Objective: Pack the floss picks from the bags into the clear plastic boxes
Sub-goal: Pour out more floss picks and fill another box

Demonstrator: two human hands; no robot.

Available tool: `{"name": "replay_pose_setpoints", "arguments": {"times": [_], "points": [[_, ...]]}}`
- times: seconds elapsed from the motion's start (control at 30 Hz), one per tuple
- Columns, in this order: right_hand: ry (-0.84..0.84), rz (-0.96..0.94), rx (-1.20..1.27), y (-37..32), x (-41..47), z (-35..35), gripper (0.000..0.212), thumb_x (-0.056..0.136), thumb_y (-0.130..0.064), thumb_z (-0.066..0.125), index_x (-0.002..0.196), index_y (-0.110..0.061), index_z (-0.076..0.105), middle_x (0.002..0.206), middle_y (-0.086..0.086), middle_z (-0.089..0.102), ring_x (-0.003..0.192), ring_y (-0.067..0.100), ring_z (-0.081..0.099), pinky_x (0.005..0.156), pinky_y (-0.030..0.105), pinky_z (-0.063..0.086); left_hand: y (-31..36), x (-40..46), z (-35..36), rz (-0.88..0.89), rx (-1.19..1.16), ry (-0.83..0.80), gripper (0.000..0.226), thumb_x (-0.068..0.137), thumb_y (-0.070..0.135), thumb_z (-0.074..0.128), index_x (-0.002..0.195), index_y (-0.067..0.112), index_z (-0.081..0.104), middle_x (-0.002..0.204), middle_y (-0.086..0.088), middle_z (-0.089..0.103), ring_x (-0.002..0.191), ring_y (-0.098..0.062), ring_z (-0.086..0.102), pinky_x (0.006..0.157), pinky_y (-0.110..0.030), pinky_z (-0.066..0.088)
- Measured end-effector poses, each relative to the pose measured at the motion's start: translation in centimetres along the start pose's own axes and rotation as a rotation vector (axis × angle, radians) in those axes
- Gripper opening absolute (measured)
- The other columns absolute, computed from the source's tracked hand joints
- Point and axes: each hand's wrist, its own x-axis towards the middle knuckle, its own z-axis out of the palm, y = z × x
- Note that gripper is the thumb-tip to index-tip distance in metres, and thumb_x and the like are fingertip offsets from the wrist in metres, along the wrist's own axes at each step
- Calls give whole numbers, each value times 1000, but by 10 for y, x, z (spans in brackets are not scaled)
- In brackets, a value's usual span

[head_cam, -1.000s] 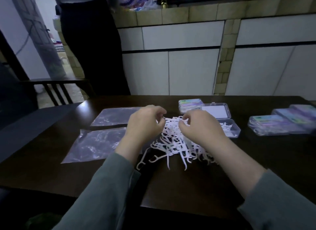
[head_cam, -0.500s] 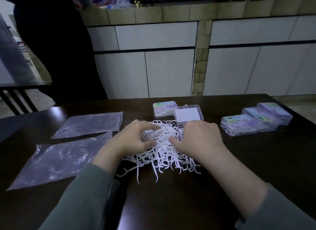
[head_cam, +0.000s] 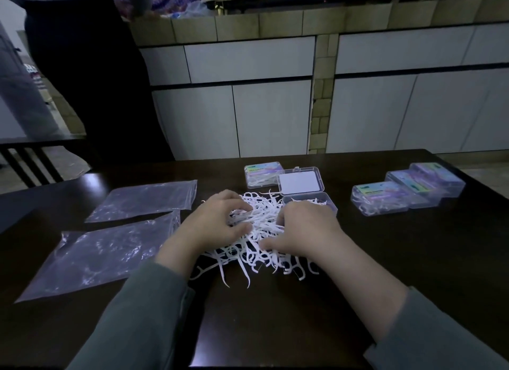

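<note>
A loose heap of white floss picks (head_cam: pixel 261 232) is lying on the dark table (head_cam: pixel 275 314), just in front of an open clear plastic box (head_cam: pixel 316 201) whose lid (head_cam: pixel 301 182) is standing tipped back behind it; a few picks are already sitting in the box's tray. The left hand (head_cam: pixel 217 226) is resting on the left side of the heap with its fingers curling around a small bunch of picks, the thumb closing in from below. The right hand (head_cam: pixel 303 232) is lying on the right side of the heap, fingers bent down into the picks, though whether they are actually gripping any is impossible to tell. A closed, filled box (head_cam: pixel 261 174) is sitting just behind the open one, and three more filled boxes (head_cam: pixel 405 193) are lining up at the right. Two flattened clear bags (head_cam: pixel 110 232) are lying to the left. A person in dark clothing (head_cam: pixel 91 66) is standing beyond the table.
</note>
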Motion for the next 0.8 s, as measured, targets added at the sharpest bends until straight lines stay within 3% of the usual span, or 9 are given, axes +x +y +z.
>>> {"name": "replay_pose_setpoints", "arguments": {"times": [0.13,0.3,0.43,0.5,0.63,0.8], "points": [[68,-10,27,-1,3,3,40,89,-49,58,117,-20,61,109,0,65,101,20,60,78,33,37,4,-1,4,8,38,106,32,88,38,65,118,29,64,114,12,59,105,-7,47,86,-26,40],[132,11,78,0,6,6,23,94,-36,57,108,-22,67,96,0,68,91,21,62,81,35,36,6,-3,8,22,75,261,26,89,34,66,112,23,70,107,7,67,95,-9,48,74,-25,39],[191,36,118,8,8,6,20,93,-37,57,97,-27,73,92,-3,70,92,21,61,97,39,38,5,-4,9,61,80,381,21,88,31,68,104,19,75,101,2,71,85,-12,48,67,-27,40],[189,40,179,14,7,0,23,94,-42,57,103,-29,73,99,-3,71,98,21,60,100,39,35,4,-5,10,60,71,434,22,87,32,68,102,19,75,101,4,71,83,-9,45,66,-25,36],[197,15,391,34,2,-7,27,93,-43,59,112,-29,72,115,-8,68,113,20,49,98,34,30,6,-6,9,75,-5,500,19,88,30,65,102,18,73,98,8,65,90,-10,50,73,-23,38],[295,-15,509,55,18,1,24,86,-53,63,103,-41,74,112,-15,69,118,25,48,90,32,35,8,-7,7,105,-132,568,17,88,26,66,100,17,73,92,10,58,88,-12,54,74,-27,45]]}}
